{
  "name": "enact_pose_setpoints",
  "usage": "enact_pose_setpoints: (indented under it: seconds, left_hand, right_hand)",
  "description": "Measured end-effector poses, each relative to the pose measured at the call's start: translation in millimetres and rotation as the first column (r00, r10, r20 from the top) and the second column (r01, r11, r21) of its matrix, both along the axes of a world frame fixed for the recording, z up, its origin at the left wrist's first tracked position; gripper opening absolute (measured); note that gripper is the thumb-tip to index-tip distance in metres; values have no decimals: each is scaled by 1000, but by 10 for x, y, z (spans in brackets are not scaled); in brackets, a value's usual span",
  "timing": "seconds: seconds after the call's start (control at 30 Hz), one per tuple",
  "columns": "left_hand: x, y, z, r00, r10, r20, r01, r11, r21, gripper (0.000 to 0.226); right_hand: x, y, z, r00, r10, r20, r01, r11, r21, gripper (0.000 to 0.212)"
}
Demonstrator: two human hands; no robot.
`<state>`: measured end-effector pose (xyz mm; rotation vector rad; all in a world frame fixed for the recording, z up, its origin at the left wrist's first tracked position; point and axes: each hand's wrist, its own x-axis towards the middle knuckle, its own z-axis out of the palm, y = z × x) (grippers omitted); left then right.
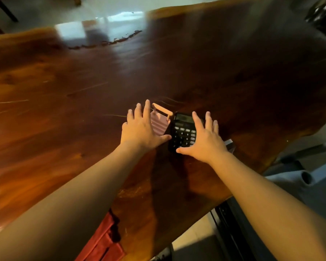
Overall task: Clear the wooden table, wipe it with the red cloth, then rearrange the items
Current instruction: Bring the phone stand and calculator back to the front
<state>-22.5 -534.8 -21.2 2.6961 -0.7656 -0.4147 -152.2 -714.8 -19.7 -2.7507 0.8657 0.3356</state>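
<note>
A black calculator (183,131) lies on the wooden table (73,110) near its right edge. Just left of it is a small pink ribbed object (158,124) with a peach handle at its far end. My left hand (141,129) hovers over the pink object, fingers spread, thumb tip next to the calculator's left edge. Spread over the calculator's right side is my right hand (205,140), its thumb at the near edge. Neither hand grips anything. The red cloth (102,243) lies on the table's near edge under my left forearm.
A pale box-like item (231,145) peeks out from behind my right hand. Beyond the table's right edge are a grey seat (297,187) and a dark frame (231,232). Dark objects (324,14) stand at the far right corner.
</note>
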Motion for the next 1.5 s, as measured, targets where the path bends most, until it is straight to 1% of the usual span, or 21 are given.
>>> enact_pose_setpoints:
  seconds: [0.07,0.13,0.27,0.37,0.5,0.63,0.73,0.9,1.07,1.13,1.3,1.5]
  left_hand:
    - [-2,-121,-85,1000,14,5,-15,999,52,145]
    - [-8,-220,-162,999,40,-5,-40,998,41,147]
    - [-6,-338,-264,997,79,15,-78,994,-70,134]
    - [-20,-378,-322,996,94,-5,-93,987,-130,122]
    - [-60,-365,-338,993,116,0,-115,979,-169,119]
    - [-112,-235,-336,991,129,34,-121,977,-175,116]
    - [-148,-17,-305,986,164,29,-154,967,-202,115]
    - [-130,643,-209,960,281,-1,-273,931,-243,110]
    - [-21,1544,-101,901,430,-55,-429,869,-246,108]
    - [27,1981,-48,865,495,-77,-498,832,-243,105]
    - [49,3087,48,767,640,-47,-630,737,-244,103]
    - [-22,4282,99,651,758,-32,-741,626,-243,103]
  right_hand:
    - [100,-57,-69,997,47,-62,-50,997,-55,149]
    - [203,-113,-114,985,119,-128,-132,986,-98,156]
    - [402,-210,-125,926,272,-260,-315,938,-143,169]
    - [492,-241,-125,885,329,-328,-381,918,-108,170]
    - [496,-230,-109,865,357,-351,-416,903,-107,166]
    - [489,-164,-51,858,369,-357,-446,880,-162,162]
    - [416,-76,-18,871,366,-327,-438,880,-181,160]
    - [386,329,46,895,387,-222,-424,892,-155,153]
    - [626,1052,149,853,491,-176,-515,846,-138,152]
    - [770,1437,181,820,551,-157,-571,809,-139,151]
    - [1122,2493,243,721,687,-98,-693,708,-137,149]
    - [1420,3676,232,589,807,-38,-803,580,-141,148]
